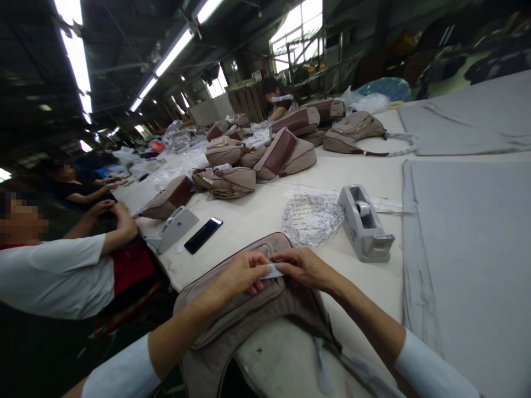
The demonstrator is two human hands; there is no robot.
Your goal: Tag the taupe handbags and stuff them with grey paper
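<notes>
A taupe fabric bag with dark piping lies on the table edge right in front of me. Over its zipped pocket, my left hand pinches one end of a small white strip. My right hand pinches the other end, so the two hands almost meet. Whether the strip is paper or tape, I cannot tell. One bag strap, wrapped in white material, trails toward the lower right.
Beyond the bag stand a grey tape dispenser and a crumpled clear plastic bag. A phone lies beside a second dispenser. Several taupe bags are piled farther back. A person sits close at left; others work farther off.
</notes>
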